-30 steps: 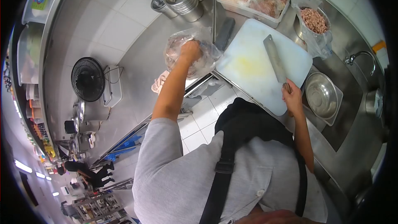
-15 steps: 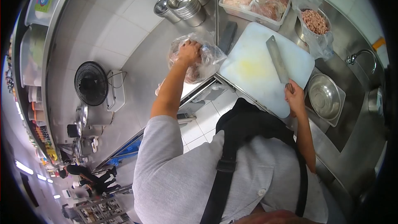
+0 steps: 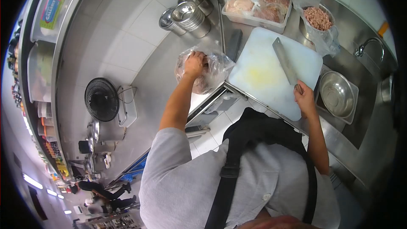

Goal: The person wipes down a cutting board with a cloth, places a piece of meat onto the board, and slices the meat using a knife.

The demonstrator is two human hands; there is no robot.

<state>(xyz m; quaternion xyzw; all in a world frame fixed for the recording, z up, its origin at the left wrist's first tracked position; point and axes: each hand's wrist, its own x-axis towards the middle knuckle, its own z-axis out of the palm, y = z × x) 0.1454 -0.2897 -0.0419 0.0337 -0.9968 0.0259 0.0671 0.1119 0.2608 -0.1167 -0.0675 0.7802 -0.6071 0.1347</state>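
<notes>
So we've got the plastic bag of meat (image 3: 210,75) on the steel counter (image 3: 154,82), left of the cutting board (image 3: 254,80). Our left hand (image 3: 195,63) is on it, arm stretched far – can't tell if it's gripping or just resting. Right hand (image 3: 304,95), elbow bent near us, grasps the cleaver (image 3: 285,61) by its handle – probably keeping the blade over the board, clear of the bag.
</notes>
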